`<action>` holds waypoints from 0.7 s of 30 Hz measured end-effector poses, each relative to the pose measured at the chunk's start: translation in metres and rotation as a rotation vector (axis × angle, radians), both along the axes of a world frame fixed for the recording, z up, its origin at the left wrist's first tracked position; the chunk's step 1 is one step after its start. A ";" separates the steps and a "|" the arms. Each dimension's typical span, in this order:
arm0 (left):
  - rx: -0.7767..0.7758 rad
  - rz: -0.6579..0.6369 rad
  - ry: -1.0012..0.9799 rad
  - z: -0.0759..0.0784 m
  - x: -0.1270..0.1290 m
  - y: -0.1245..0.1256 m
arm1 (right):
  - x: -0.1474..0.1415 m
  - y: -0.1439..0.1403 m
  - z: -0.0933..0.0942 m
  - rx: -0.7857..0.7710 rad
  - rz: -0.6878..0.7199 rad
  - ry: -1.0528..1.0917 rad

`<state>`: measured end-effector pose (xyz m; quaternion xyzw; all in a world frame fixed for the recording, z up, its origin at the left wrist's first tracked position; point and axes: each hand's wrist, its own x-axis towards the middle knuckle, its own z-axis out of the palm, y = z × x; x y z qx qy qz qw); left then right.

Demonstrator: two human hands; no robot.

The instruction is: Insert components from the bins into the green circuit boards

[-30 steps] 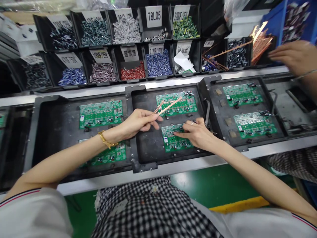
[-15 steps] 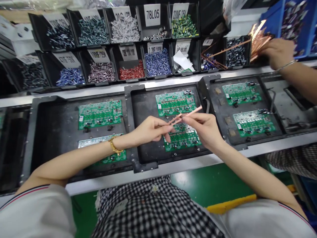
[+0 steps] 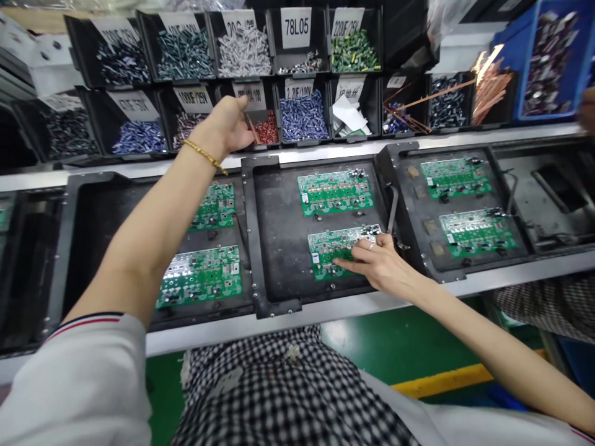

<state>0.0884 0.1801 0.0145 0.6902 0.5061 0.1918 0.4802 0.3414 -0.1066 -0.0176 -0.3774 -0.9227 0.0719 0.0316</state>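
My left hand (image 3: 227, 124) is curled over the front of the bin of small red components (image 3: 267, 128). A thin copper-coloured strip (image 3: 253, 130) shows at its fingertips. My right hand (image 3: 383, 263) rests on the lower green circuit board (image 3: 323, 248) in the middle tray, index finger stretched out along it and the other fingers spread over its right part. What lies under those fingers is hidden. Above it in the same tray sits another green circuit board (image 3: 334, 193), with a copper-coloured line across it.
Black bins of sorted components stand behind the trays, among them blue ones (image 3: 303, 116). Copper strips (image 3: 491, 93) fill a bin at the right. The left tray (image 3: 116, 248) and right tray (image 3: 418, 220) hold more boards. A metal lever (image 3: 393, 207) stands beside my right hand.
My hands have parted from the copper strips they held together above the lower board. My left hand moved up to the red-component bin; my right lowered onto the board. The co-worker's hand withdrew rightward.
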 end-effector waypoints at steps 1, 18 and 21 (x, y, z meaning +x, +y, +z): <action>-0.060 -0.019 -0.051 0.001 -0.007 -0.002 | -0.001 0.000 -0.001 0.011 0.003 -0.006; 0.326 0.002 0.361 -0.030 -0.122 0.031 | -0.061 -0.003 0.035 -0.046 -0.066 0.144; 0.334 -0.029 0.264 -0.031 -0.123 0.032 | -0.108 -0.001 0.033 -0.077 0.129 0.232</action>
